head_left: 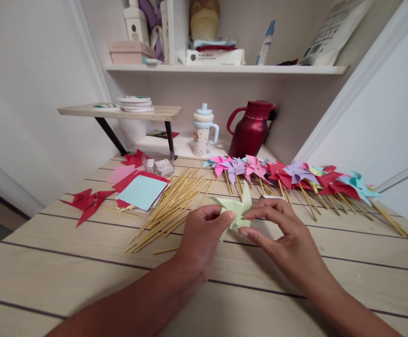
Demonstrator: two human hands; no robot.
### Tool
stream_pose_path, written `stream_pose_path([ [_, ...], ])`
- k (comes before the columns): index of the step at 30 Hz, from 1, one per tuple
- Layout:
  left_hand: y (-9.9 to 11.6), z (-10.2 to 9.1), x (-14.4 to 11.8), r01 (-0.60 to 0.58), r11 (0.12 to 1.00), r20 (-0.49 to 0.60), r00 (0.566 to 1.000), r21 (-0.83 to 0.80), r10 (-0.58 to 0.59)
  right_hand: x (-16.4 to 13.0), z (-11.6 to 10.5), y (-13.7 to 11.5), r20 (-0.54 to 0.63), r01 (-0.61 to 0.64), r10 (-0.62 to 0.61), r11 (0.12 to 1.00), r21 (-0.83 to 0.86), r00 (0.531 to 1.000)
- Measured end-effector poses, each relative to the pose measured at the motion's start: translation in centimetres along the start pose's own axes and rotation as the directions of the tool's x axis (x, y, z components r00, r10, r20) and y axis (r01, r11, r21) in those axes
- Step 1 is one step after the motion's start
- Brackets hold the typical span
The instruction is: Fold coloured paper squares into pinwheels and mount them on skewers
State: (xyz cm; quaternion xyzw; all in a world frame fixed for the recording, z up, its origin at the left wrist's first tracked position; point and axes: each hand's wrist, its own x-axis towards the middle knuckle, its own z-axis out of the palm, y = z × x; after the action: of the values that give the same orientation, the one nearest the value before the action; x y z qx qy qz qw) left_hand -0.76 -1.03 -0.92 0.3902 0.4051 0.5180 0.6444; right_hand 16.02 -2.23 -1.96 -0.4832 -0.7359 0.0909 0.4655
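A pale green paper pinwheel [241, 206] is held up over the middle of the table, its blades folded in toward the centre. My left hand [204, 229] pinches it from the left, thumb on the front near the centre. On the other side my right hand [281, 229] has its thumb and fingertips at the pinwheel's right edge; whether a small piece is between them is hidden. A pile of thin wooden sticks [175, 206] lies just left of my left hand. Beyond it are stacked paper squares [143, 191], light blue on top of red.
Finished pinwheels on sticks [281, 175] lie in a row at the back right. Red folded paper [87, 203] and small clear packs [161, 166] lie at left. A cup [202, 133], a red jug [251, 128] and a small raised shelf [165, 113] stand behind.
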Motion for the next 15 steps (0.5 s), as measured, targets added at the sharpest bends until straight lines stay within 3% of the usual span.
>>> stream_pose_path([
  [7, -0.27, -0.12, 0.18, -0.047, 0.996, -0.009, 0.999, 0.076, 0.048, -0.01, -0.27, 0.14, 0.012, 0.002, -0.002, 1.000, 0.021, 1.000],
  [15, -0.68, -0.09, 0.19, -0.049, 0.995, -0.027, 0.998, 0.092, 0.052, 0.04, -0.21, -0.23, 0.055, -0.093, 0.090, 0.994, 0.053, 0.994],
])
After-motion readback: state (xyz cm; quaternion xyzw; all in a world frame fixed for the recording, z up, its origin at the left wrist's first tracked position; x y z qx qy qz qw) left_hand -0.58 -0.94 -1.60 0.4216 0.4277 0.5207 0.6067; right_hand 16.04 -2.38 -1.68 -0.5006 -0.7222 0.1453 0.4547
